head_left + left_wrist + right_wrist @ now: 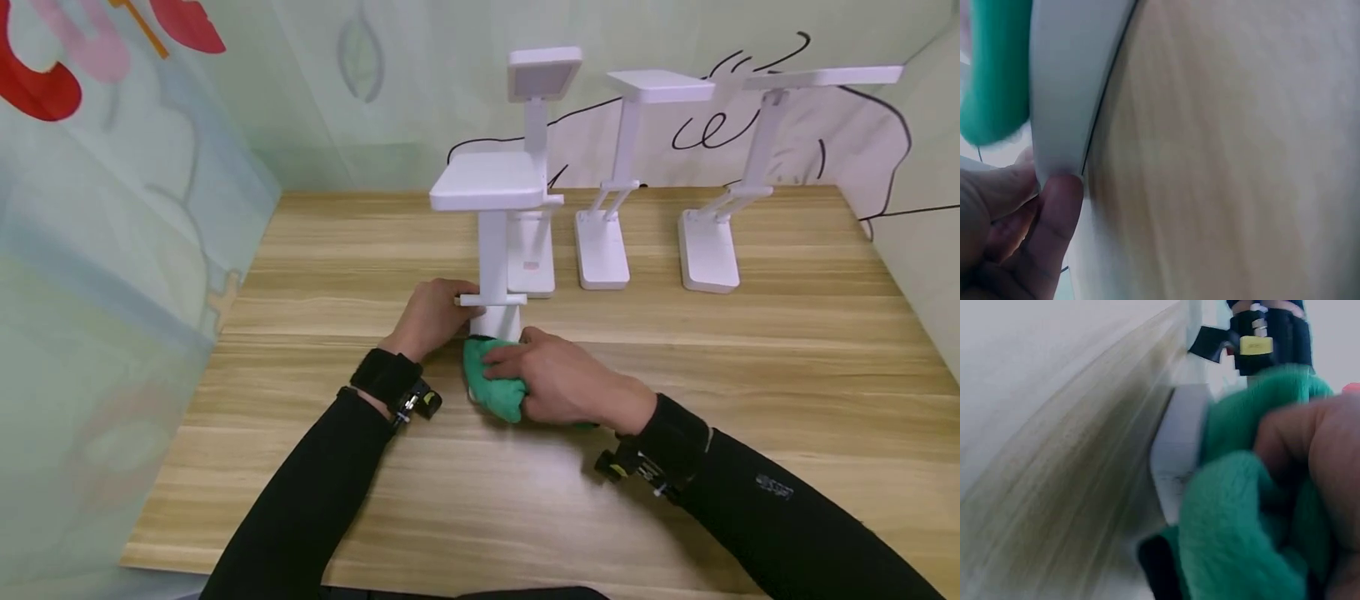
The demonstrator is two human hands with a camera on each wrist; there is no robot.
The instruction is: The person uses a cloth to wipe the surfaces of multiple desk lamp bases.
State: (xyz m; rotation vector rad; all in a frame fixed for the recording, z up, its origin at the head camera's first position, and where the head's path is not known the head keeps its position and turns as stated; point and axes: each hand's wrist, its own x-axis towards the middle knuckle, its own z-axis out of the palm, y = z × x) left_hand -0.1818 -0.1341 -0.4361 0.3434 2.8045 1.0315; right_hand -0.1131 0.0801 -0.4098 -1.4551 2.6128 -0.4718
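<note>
A white desk lamp (492, 250) stands in front of me, its flat head over its base. My left hand (437, 315) grips the lamp base (1066, 81) at its back left edge, thumb and fingers pinching the side in the left wrist view. In my right hand (562, 375) is a bunched green cloth (495, 379), which lies over the front part of the base. The right wrist view shows the cloth (1229, 531) folded under the fingers, against the white base (1179, 444). Cloth and right hand hide the base's front.
Behind this lamp, three more white desk lamps stand in a row: one close behind (531, 258), a middle one (602, 250) and a right one (708, 250). They stand on the wooden table (337, 508), near a wall (390, 92) with printed drawings.
</note>
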